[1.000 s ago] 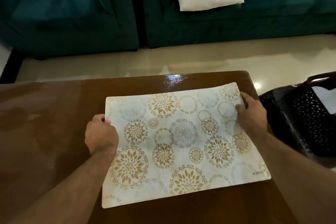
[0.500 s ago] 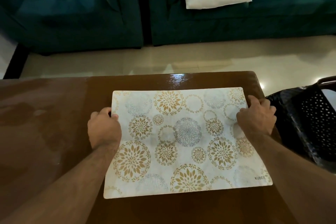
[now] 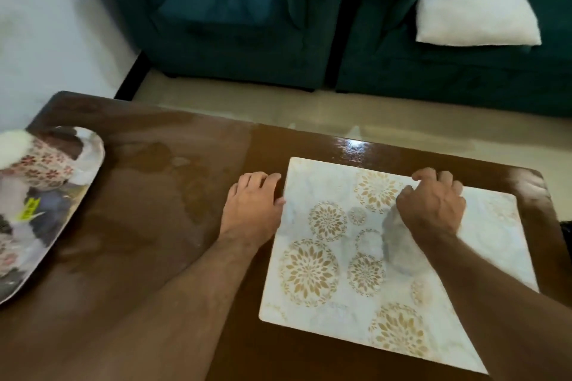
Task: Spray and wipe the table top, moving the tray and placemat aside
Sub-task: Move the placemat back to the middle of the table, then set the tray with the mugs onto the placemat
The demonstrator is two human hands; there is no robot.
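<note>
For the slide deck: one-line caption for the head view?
Left hand beside, right hand on the white floral placemat on a brown wooden table.

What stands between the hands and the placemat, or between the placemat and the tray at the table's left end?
Nothing visible. Both hands touch the placemat: left hand at its left edge, right hand on top. Between it and the tray lies only bare, streaked table.

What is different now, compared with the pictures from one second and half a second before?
The left hand has let go of the placemat and now lies flat on the table beside its left edge. The right hand has moved inward from the right edge and rests on top of the mat. The view has turned left, so the tray now shows. The placemat stays flat at the table's right end.
</note>
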